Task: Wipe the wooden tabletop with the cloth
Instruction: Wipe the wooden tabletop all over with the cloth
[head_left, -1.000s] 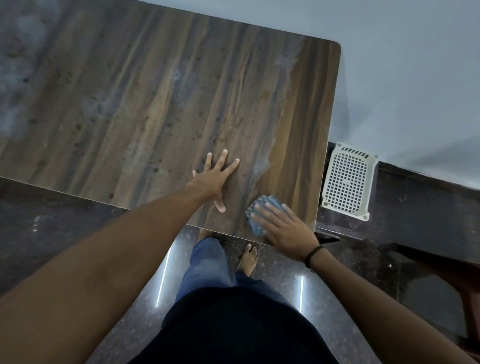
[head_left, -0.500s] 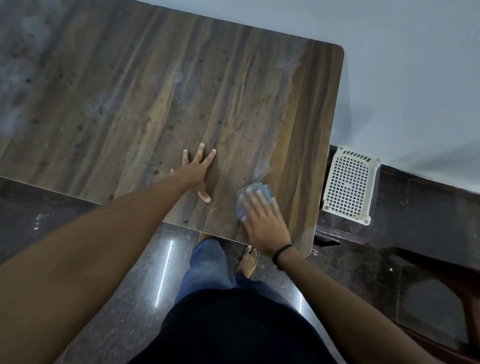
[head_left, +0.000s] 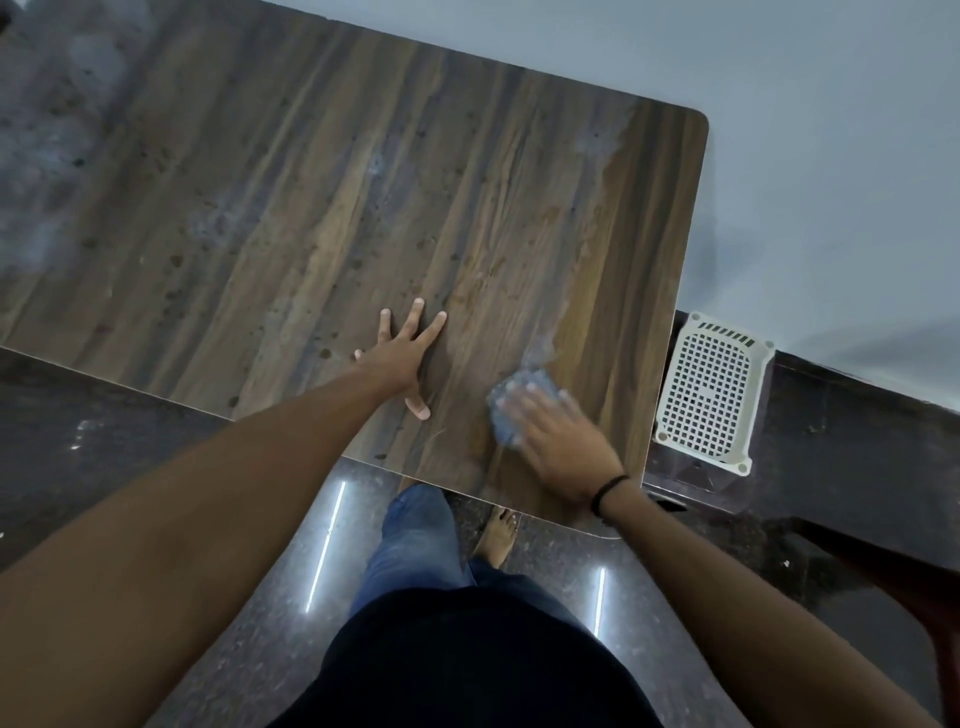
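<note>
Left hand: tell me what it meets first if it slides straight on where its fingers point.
The left hand meets only bare tabletop up to the far edge, then probably the wall.

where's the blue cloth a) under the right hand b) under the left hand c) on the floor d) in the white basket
a: the right hand presses the cloth onto the tabletop; the left hand lies bare on the wood.

tabletop (head_left: 311, 208) is streaky brown wood grain with grey dusty patches, cloth (head_left: 506, 415) is blue-grey, basket (head_left: 711, 392) off-white grid, floor (head_left: 104, 457) dark speckled stone.
</note>
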